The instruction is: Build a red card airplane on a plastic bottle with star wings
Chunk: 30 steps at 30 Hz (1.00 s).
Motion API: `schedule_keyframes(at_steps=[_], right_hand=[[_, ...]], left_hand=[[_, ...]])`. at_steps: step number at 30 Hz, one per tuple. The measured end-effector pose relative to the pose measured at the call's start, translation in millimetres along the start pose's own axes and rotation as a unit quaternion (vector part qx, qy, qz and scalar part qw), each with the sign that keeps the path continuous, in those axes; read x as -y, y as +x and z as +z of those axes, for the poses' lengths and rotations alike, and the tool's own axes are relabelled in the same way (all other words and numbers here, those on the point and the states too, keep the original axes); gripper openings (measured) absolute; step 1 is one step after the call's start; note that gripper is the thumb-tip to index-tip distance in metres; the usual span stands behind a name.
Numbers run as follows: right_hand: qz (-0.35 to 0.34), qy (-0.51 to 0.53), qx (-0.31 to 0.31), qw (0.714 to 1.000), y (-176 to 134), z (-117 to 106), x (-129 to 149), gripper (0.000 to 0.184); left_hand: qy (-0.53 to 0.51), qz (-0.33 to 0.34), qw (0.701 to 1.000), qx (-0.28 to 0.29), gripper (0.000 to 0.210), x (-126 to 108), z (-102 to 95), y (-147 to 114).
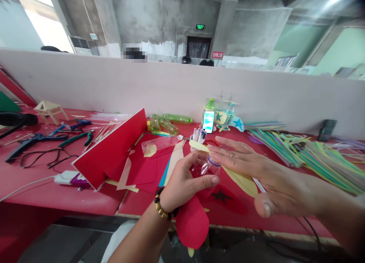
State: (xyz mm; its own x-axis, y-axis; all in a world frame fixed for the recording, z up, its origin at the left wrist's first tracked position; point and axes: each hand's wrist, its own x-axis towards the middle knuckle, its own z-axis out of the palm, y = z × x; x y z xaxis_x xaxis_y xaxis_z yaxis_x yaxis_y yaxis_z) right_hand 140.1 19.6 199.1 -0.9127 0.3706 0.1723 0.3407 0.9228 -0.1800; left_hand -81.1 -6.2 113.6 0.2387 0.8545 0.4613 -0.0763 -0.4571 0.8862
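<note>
Clear plastic is forming the body of a short-necked, round bottle with a purple neck ring (213, 162), which the person is holding above the front of the red worktop (142, 204). The grip of the left hand (182, 179) is closing around the bottle, thumb on the near side; the right hand (270, 175) is extending flat, its fingers straight and nearly together, the tips overlapping a long, round-ended yellow paper strip (241, 179) beside the neck. Whether these fingertips are pressing on the strip, one cannot tell. The thin wall is probably yielding easily, so squeezing too hard could dent it; the smooth, curved surface could let the strip slide or tilt if pressure is uneven, and the loose ends could crease against the palm. A matt red rounded paper piece (193, 225) is hanging below the left hand, where it could catch on the worktop's edge. Behind, a transparent, ribbed bottle (161, 144) is lying on its side, and fuzzy, multicoloured pipe cleaners (316, 168) are fanning out at right.
</note>
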Motion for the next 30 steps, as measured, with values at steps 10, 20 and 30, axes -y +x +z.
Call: schedule_keyframes(at_steps=[10, 20, 30], right_hand=[[-0.037, 0.025, 0.000, 0.999, -3, -10, -2, 0.074], [0.101, 0.183, -0.184, 0.960, -17, 0, -15, 0.070], [0.226, 0.316, -0.134, 0.912, 0, 39, -27, 0.049]], left_hand=[[-0.109, -0.032, 0.993, 0.037, 0.036, 3, -0.1, -2], [-0.182, -0.043, 0.982, 0.003, 0.042, 26, -6.5, 4], [-0.170, -0.056, 0.984, 0.006, 0.044, 29, -7.3, 7]])
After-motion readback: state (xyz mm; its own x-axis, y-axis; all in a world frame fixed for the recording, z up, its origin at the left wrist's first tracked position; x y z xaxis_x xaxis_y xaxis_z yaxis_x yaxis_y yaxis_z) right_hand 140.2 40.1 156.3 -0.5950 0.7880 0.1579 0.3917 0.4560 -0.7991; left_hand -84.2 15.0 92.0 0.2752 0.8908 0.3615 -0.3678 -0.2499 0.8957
